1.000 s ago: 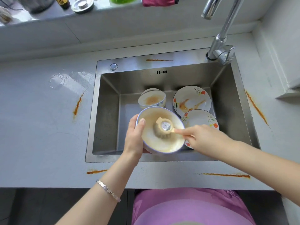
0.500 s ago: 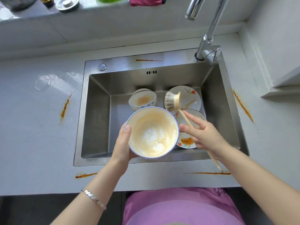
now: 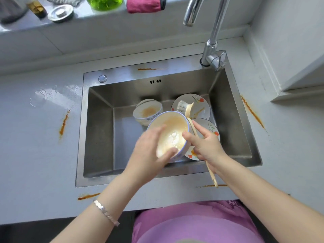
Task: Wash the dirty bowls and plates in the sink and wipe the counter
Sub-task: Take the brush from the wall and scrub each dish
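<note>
One white ceramic bowl with a blue rim (image 3: 172, 130) is held above the basin of the stainless-steel sink (image 3: 122, 75). It is tilted toward the camera, and its inside is coated with tan residue and white foam. The left hand (image 3: 149, 153) is closed on the bowl's left side, with the thumb laid over the near rim. The hand is motion-blurred, so the fingers beneath cannot be made out. The right hand (image 3: 206, 148) is curled round the handle of a long wooden dish brush (image 3: 190, 109), with the index finger extended along the shaft and the thumb at the bowl's right rim. The brush head is raised clear of the bowl, over the rear plate, and the handle end projects past the wrist over the front counter.

Behind the held bowl, a smaller white bowl with a brown-smeared inside (image 3: 148, 111) is seen in the basin, partly hidden. Two white floral plates lie to the right. The rear plate (image 3: 201, 111) is streaked orange, and the front plate (image 3: 210, 126) is largely covered by the right hand and bowl. A chrome tap (image 3: 212, 44) is mounted at the sink's rear right corner.

Orange streaks (image 3: 64, 122) are noted on the pale grey counter (image 3: 35, 155) at left, right and front, and on the sink's rear ledge. A water patch (image 3: 45, 94) is noted at rear left. A pink cloth (image 3: 145, 4), a green bottle (image 3: 104, 1) and a metal strainer (image 3: 60, 13) are recorded on the sill.
</note>
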`<state>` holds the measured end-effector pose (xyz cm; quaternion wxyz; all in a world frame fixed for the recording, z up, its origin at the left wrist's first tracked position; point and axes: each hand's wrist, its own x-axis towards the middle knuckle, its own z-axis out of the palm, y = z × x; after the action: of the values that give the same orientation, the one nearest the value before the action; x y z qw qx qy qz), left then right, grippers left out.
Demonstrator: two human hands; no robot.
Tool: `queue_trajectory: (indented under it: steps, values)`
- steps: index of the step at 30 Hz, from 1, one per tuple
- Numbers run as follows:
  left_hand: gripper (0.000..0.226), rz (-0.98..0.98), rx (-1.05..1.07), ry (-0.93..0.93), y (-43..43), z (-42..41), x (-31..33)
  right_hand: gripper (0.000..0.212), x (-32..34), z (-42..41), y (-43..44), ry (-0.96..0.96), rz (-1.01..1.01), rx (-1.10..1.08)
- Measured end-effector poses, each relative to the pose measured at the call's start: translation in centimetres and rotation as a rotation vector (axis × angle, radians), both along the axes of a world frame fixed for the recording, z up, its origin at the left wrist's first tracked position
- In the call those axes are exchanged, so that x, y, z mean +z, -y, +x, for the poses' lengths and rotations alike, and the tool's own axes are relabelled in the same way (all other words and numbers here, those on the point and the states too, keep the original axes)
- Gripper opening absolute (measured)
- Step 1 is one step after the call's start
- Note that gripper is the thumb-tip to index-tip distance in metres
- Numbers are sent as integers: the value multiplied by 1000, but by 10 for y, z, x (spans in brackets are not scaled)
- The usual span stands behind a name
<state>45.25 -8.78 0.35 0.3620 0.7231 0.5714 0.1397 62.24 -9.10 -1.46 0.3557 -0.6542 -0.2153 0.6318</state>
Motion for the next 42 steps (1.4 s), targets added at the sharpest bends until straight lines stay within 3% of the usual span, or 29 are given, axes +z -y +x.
queue_trajectory:
  steps: [4, 6, 9, 11, 17, 21, 26, 29, 35, 39, 42]
  values:
    - [9, 55, -139, -232, 9, 29, -3, 62, 0, -10, -1, 68, 31, -15]
    - [14, 52, -37, -212, 6, 31, -9, 59, 5, -9, -1, 90, 76, 18]
    - [17, -222, 295, 122, -10, 19, -4, 39, 15, 8, -4, 209, 174, 109]
    - [21, -381, 384, 290, -19, 7, 3, 32, 23, 26, -2, 339, 258, 264]
    - [22, -413, 282, 207, -24, -10, 11, 43, 41, 37, 24, 648, 421, 882]
    - [24, -408, 198, 261, -22, -19, 15, 36, 33, 46, -2, 672, 351, 681]
    - [30, -330, 145, 217, -22, -25, 24, 45, 53, 24, 19, 541, 520, 778]
    - [33, -343, 142, 226, -22, -26, 26, 38, 42, 30, -3, 572, 395, 670]
    - [26, -357, 203, 311, -24, -28, 29, 45, 55, 20, 11, 497, 501, 720]
    - [21, -404, 234, 362, -25, -27, 29, 37, 46, 23, -9, 530, 394, 593]
    - [22, -401, 380, 445, -27, -22, 28, 40, 45, 11, -1, 545, 487, 611]
